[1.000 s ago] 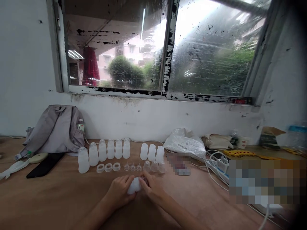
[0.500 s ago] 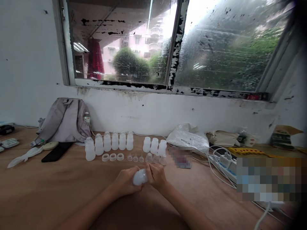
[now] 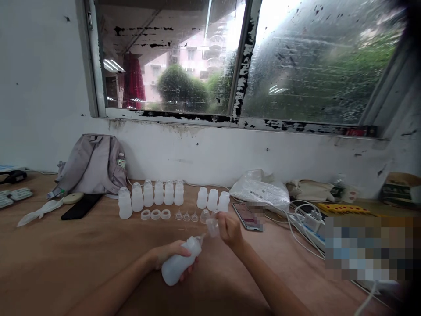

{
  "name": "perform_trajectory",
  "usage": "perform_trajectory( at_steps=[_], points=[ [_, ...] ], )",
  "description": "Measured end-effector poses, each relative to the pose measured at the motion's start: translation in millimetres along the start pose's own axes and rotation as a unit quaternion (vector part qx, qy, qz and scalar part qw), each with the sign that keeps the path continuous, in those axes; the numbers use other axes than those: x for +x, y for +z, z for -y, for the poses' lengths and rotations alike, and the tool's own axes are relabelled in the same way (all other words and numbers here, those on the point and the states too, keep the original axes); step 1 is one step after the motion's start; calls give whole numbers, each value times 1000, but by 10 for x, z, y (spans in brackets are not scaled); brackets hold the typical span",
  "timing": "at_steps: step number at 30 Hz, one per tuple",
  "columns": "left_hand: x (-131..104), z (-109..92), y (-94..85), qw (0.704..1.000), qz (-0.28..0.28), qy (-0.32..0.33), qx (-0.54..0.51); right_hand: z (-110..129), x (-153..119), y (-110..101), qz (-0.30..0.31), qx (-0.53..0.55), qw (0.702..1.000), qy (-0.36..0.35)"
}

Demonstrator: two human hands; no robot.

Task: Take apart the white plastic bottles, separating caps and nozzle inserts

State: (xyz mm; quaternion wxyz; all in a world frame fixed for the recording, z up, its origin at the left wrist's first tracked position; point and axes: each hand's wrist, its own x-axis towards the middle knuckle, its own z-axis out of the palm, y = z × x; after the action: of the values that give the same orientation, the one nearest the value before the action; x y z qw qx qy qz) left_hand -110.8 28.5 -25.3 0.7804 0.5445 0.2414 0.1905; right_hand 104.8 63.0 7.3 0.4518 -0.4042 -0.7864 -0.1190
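My left hand (image 3: 171, 253) is wrapped round a frosted white baby bottle (image 3: 179, 265). The bottle tilts up to the right, with a clear nipple at its top. Just beyond the nipple, my right hand (image 3: 230, 230) pinches a clear dome-shaped cap (image 3: 212, 227), apart from the bottle. Behind my hands stand several capped bottles (image 3: 148, 194) on the left and three bottles without caps (image 3: 212, 200) on the right. In front of them lie three white rings (image 3: 155, 214), three clear nipples (image 3: 186, 216) and a clear cap (image 3: 204, 216); my right hand partly hides that end of the row.
A phone (image 3: 245, 217) lies right of my right hand, near a plastic bag (image 3: 261, 191). Cables and a power strip (image 3: 312, 221) run along the right side. On the left are a backpack (image 3: 90, 164), a black phone-like slab (image 3: 80, 207) and a plastic wrapper (image 3: 39, 211).
My right hand has moved away from the bottle, up and right, with the clear cap in it. The nipple now shows bare. My left hand has brought the bottle lower and nearer to me.
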Motion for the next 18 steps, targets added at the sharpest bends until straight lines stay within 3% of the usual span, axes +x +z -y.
perform_trajectory(
  at_steps=[3, 5, 7, 12, 18],
  points=[
    [54, 26, -26, 984, -118, 125, -45, -270, 39, -30, 48, -75, 989, 116],
    [104, 4, -25, 947, -222, 223, -55, -413, 40, -11, 108, -123, 974, 158],
    [140, -32, -36, 912, -304, 273, -44, -496, 26, 28, 156, -166, 954, 194],
    [140, -84, -126, 873, -411, 260, -34, -517, 1, 89, 222, -221, 916, 252],
    [159, -67, -169, 857, -454, 243, -33, -518, -15, 73, 248, -244, 891, 291]
  ],
)
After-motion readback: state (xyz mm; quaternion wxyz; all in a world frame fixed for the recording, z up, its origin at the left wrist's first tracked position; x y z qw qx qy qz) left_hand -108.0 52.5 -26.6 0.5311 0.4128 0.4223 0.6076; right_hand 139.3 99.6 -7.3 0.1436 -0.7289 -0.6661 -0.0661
